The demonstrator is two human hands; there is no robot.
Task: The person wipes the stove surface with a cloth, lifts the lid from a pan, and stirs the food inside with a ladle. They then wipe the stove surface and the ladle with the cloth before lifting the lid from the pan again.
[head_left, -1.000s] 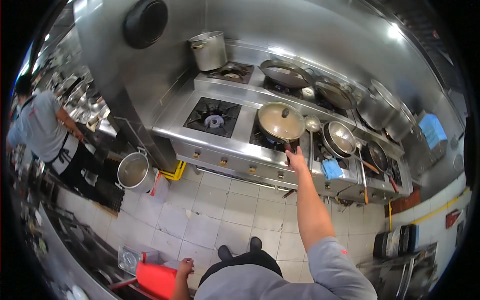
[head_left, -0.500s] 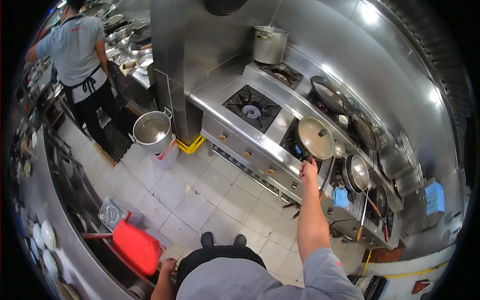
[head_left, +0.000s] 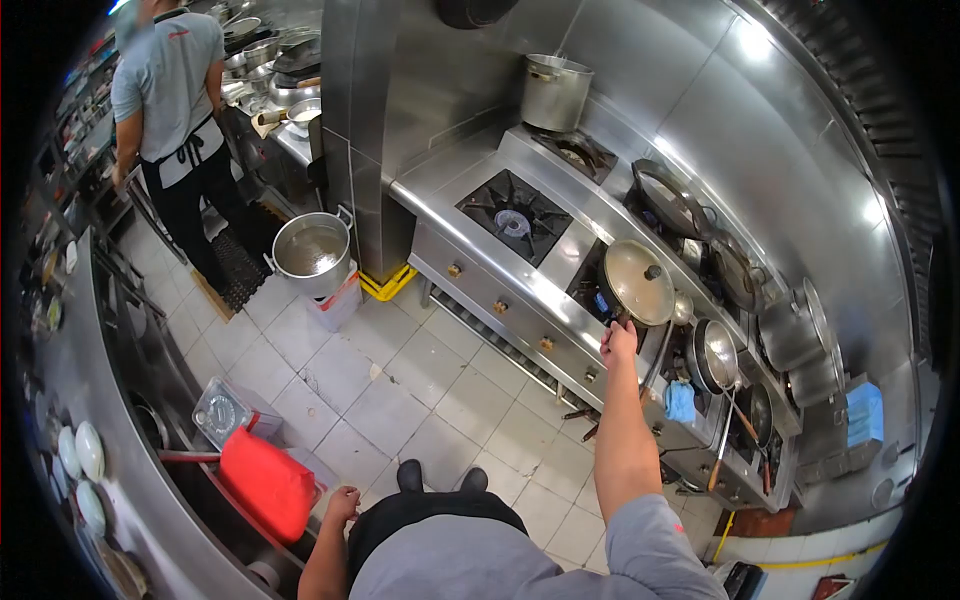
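Note:
My right hand (head_left: 619,343) is closed round the handle of a frying pan, at the pan's near side. A domed lid (head_left: 638,283) with a dark knob covers the pan, so its contents are hidden. The pan is over a burner on the steel stove (head_left: 470,262), and a bit of blue flame shows at its left edge. My left hand (head_left: 343,504) hangs low beside my hip, fingers loosely bent and holding nothing. A red plastic object (head_left: 265,487) is the nearest thing to it, further left.
Right of the pan are a wok (head_left: 714,355), long-handled utensils and a blue cloth (head_left: 680,401). A tall pot (head_left: 556,93) stands at the back. Left, a large pot (head_left: 312,255) stands near a pillar, and a co-worker (head_left: 180,130) faces away. A steel counter (head_left: 150,510) runs along the left.
The view has shifted slightly. My left hand has risen a little and its fingers have loosened. The co-worker's left arm has lowered. My right hand keeps hold of the pan handle.

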